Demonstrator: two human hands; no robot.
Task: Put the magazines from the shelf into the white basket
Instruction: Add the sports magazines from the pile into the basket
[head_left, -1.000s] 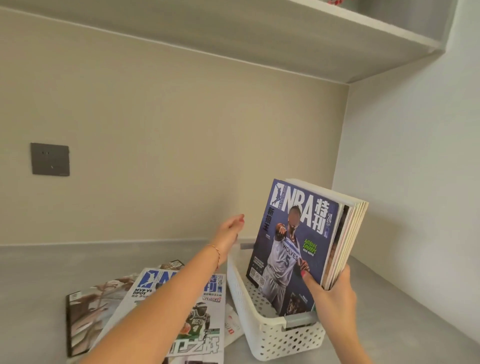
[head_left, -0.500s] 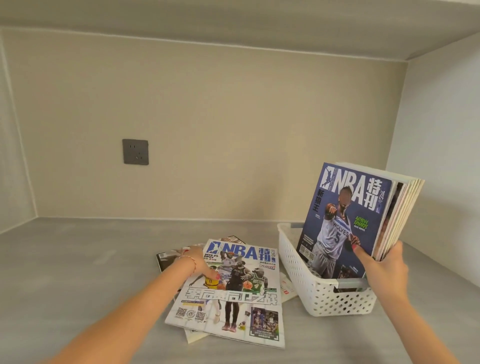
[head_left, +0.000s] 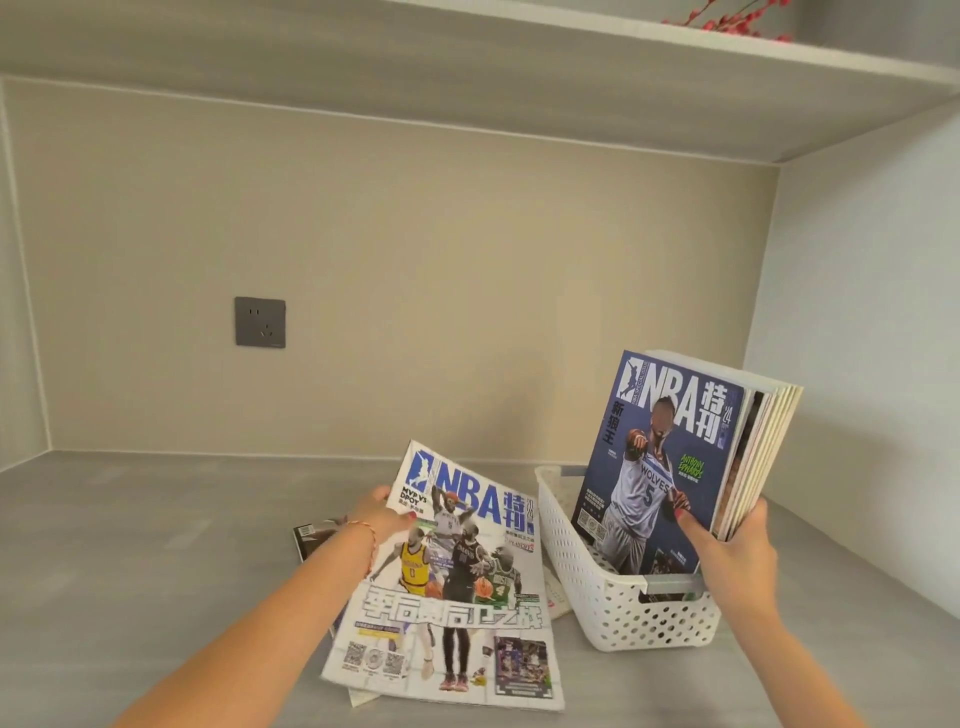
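Note:
A white perforated basket (head_left: 613, 603) stands on the grey shelf, right of centre. Several magazines stand upright in it, a blue NBA cover (head_left: 670, 457) facing me. My right hand (head_left: 732, 551) grips this upright stack at its lower right edge, thumb on the cover. To the left, a white NBA magazine (head_left: 467, 587) has its top edge lifted off the shelf; my left hand (head_left: 382, 512) holds it at its upper left edge. Under it lie a dark magazine (head_left: 311, 535) and other papers, mostly hidden.
The grey shelf surface (head_left: 156, 545) spreads to the left. A wall closes the right side just beyond the basket. A grey wall socket (head_left: 260, 322) sits on the back wall. An upper shelf board (head_left: 519, 67) hangs overhead, with red sprigs on it.
My left hand came down from beside the basket onto the white NBA magazine, took its upper left edge and raised its top edge. My right hand keeps holding the upright stack.

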